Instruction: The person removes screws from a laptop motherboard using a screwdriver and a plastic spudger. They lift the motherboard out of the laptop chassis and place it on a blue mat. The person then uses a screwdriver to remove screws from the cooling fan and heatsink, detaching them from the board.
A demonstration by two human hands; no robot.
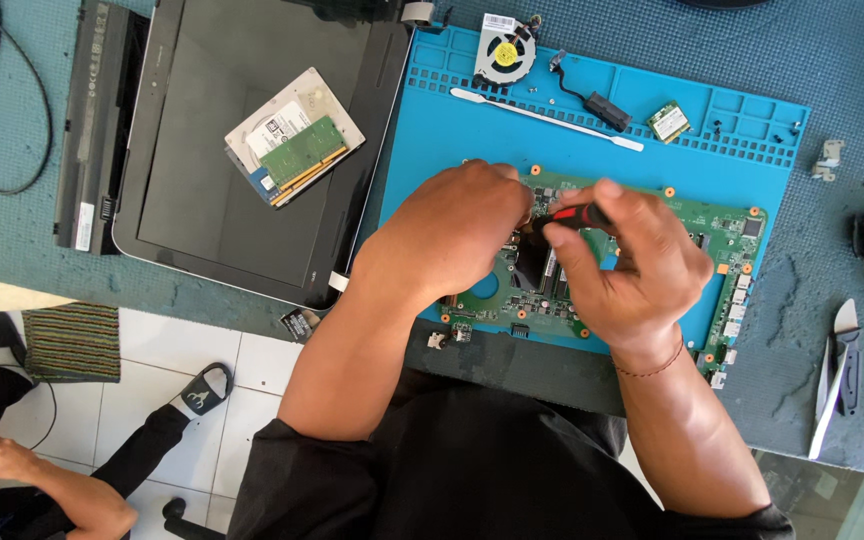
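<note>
While the left hand (462, 225) presses curled on the motherboard (712, 235), the right hand (627, 265) pinches a screwdriver (580, 215).

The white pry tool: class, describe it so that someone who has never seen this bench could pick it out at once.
Start at the blue mat on the bench. Along its top part, just above the green circuit board, lies the white pry tool. It is a long, thin, flat stick running from below the round fan down to the right, the only white strip on the mat.
</note>
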